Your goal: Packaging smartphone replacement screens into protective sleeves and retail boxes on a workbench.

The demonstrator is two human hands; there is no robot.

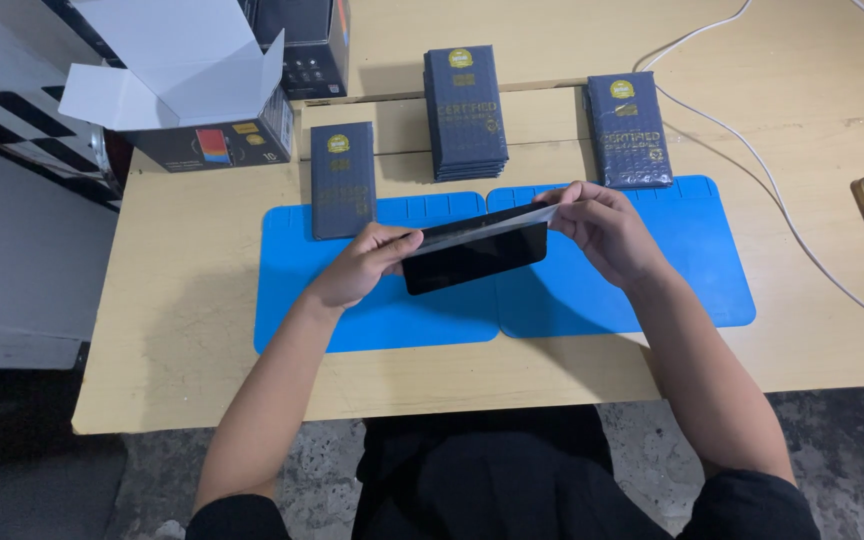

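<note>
Midair, black phone [474, 260] between both hands, left [362, 265] and right [602, 232] gripping opposite ends.

pale wooden table [202, 340], grey concrete floor [322, 470], perhaps a white wall [12, 260] left

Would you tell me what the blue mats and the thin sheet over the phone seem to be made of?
Blue mats: likely silicone or rubber, matte, with moulded ridges along the top edge. Thin sheet: probably clear plastic film or thin glass, glossy and see-through, held by both the left hand and right hand above the black phone.
</note>
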